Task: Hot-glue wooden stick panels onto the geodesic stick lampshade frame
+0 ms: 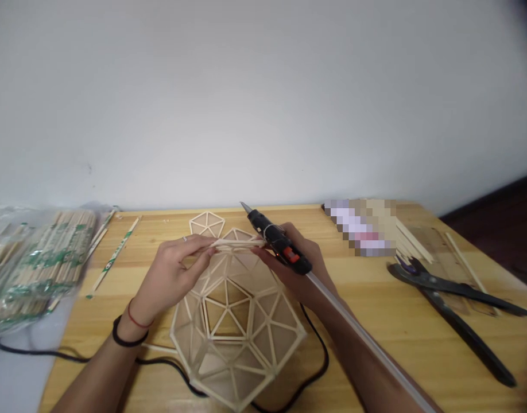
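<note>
Looking down from the head view:
Left hand: the left hand [171, 275] is pinching the upper rim of the stick dome [236, 327], fingertips [208, 248] closed on a flat panel of sticks [237, 243] lying along that rim.
Right hand: the right hand [304, 267] is wrapping around the black glue gun [277, 242], fingers curled shut on its body, nozzle pointing up and away toward the wall; its thumb side is also touching the far end of the same panel.
Glue stick: a long clear glue stick [367, 338] is trailing out of the gun's back, running over the right forearm.
Dome: it is sitting on the wooden table [396, 321], between the two forearms, open side tipped toward the camera, with many triangle cells already joined.
Progress: by my reading most of the shell is standing; the top edge is being closed, and the panel under the fingers does not yet look fixed. Whether glue is on the joint, I cannot tell.
Spare part: one finished pentagon panel [207, 223] is lying just behind the dome, unused.
Stock: a bag of wrapped chopsticks [39, 258] is lying at far left; one wrapped pair [115, 253] is lying loose beside it.
Tools: large black shears [453, 304] are resting at right, near loose cut sticks [414, 241].
Cord: a black cord [319, 355] is looping under the dome.
</note>
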{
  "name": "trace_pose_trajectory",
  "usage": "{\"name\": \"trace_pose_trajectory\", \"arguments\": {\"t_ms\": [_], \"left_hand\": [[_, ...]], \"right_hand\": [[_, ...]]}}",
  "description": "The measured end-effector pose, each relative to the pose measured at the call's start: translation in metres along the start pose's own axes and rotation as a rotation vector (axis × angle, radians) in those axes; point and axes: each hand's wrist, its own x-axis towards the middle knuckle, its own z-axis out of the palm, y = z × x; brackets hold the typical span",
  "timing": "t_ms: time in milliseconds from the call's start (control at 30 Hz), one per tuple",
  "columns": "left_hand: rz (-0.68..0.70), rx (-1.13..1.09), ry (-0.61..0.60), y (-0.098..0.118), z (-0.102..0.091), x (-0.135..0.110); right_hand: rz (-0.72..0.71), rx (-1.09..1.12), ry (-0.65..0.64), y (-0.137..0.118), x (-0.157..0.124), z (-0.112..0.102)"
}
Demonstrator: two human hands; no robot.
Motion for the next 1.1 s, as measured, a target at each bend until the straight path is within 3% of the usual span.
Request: {"name": "trace_pose_trajectory", "arguments": {"t_ms": [333,767,1100], "left_hand": [[-0.062,-0.007,-0.12,0.004,-0.002,0.001],[-0.054,0.023,-0.04,0.002,0.003,-0.002],[-0.003,0.04,-0.001,0.003,0.003,-0.003]], "right_hand": [[-0.037,0.061,-0.118,0.004,0.004,-0.002],[0.06,0.221,-0.114,0.002,0.006,-0.001],[0.159,0.309,-0.335,0.002,0.012,-0.019]]}}
